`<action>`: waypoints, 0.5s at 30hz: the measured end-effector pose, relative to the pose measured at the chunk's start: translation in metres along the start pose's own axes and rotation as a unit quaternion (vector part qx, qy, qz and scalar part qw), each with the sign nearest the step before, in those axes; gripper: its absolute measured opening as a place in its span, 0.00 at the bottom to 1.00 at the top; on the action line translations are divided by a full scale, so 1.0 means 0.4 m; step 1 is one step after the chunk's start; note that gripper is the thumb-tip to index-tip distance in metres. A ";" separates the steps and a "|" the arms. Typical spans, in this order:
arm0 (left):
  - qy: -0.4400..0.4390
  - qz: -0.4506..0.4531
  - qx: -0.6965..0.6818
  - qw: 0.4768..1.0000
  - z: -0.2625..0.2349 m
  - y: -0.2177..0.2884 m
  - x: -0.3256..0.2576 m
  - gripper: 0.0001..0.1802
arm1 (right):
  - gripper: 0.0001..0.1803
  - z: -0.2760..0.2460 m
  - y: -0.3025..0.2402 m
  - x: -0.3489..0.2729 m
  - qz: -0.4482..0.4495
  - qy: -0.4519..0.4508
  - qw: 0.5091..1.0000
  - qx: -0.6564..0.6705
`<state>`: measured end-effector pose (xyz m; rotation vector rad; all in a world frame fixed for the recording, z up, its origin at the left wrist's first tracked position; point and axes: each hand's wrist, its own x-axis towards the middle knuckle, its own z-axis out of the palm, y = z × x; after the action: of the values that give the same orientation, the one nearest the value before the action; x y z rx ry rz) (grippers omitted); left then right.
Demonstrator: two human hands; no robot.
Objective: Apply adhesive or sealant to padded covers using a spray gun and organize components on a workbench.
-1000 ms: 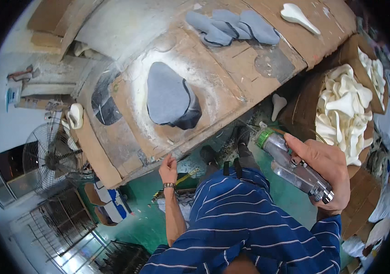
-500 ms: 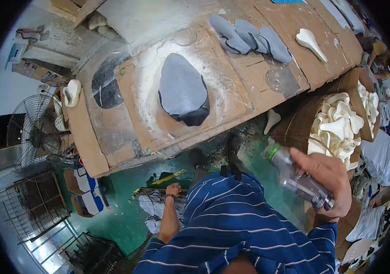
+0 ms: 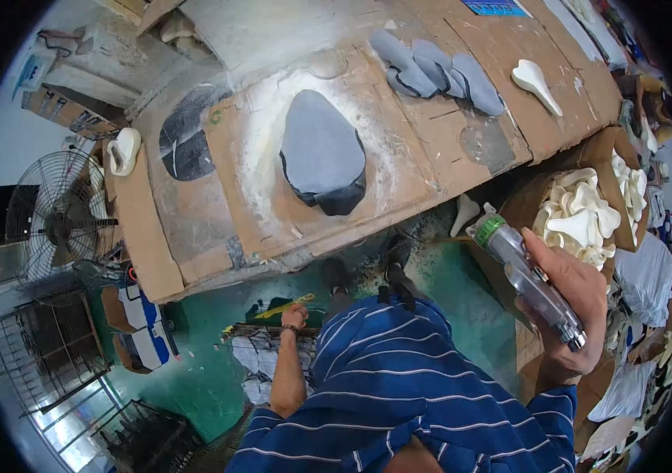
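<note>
My right hand (image 3: 568,303) at four o'clock has its grip wrapped around the spray gun (image 3: 525,277). My left hand (image 3: 294,317) hangs low, grip unclear. I judge spraying the grey piece (image 3: 322,154) on the surface (image 3: 446,134) at twelve needs a forward reach.

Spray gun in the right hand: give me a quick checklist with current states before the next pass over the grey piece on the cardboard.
1. Grip: right hand closed around the spray gun: ok.
2. Nozzle aim: the green-ringed end points toward the bench, but exact aim at the grey piece cannot tell.
3. Workpiece: lies flat on the powder-dusted cardboard, uncovered: ok.
4. Left hand: low, below the bench edge, away from the piece: ok.
5. Other grey pieces: set apart from the work spot: ok.
6. Gun fill level: cannot tell.
</note>
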<state>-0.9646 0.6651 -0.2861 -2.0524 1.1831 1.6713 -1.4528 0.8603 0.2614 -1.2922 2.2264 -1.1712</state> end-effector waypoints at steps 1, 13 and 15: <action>0.006 0.009 -0.012 1.000 -0.006 -0.007 0.005 0.21 | 0.43 -0.007 -0.010 -0.009 0.032 -0.009 0.999 -0.016; 0.140 0.370 -0.041 0.917 0.013 0.324 -0.078 0.18 | 0.43 -0.030 0.016 -0.048 -0.005 -0.054 0.998 -0.035; 0.159 0.439 -0.087 0.880 0.044 0.508 -0.202 0.19 | 0.38 -0.077 0.019 -0.045 -0.032 -0.119 0.992 -0.038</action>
<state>-1.1225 0.5805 -0.1591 -2.0758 2.4310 1.8399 -1.4665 0.8924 0.2721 -1.4593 2.0887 -0.9067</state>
